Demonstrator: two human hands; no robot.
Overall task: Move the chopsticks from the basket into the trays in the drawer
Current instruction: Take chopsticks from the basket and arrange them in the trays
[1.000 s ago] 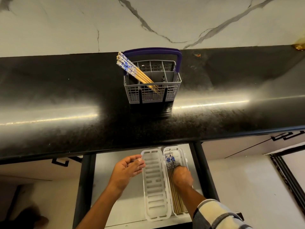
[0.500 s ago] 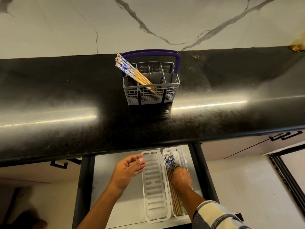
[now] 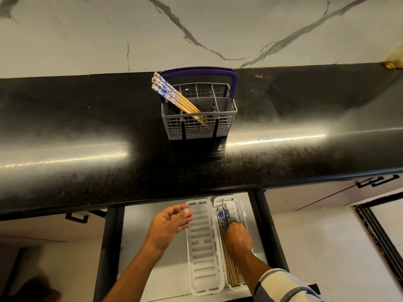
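A grey basket (image 3: 198, 127) with a purple handle stands on the black counter. Several chopsticks (image 3: 174, 97) with blue-and-white tops lean out of its left side. Below the counter, two white slotted trays lie side by side in the open drawer (image 3: 152, 280). The left tray (image 3: 204, 256) holds nothing. The right tray (image 3: 235, 205) holds several chopsticks (image 3: 222, 214). My right hand (image 3: 238, 237) rests on those chopsticks, fingers curled down over them. My left hand (image 3: 169, 224) hovers open at the left tray's left edge, touching its rim.
The black counter (image 3: 109, 149) overhangs the drawer's back part. A marble wall (image 3: 196, 29) rises behind it. Dark drawer frame rails (image 3: 109, 247) flank the drawer. Cabinet fronts with black handles (image 3: 377, 180) sit to the right.
Both hands stay nearly where they were. My right hand has shifted slightly along the chopsticks in the right tray. The camera has tilted a little.
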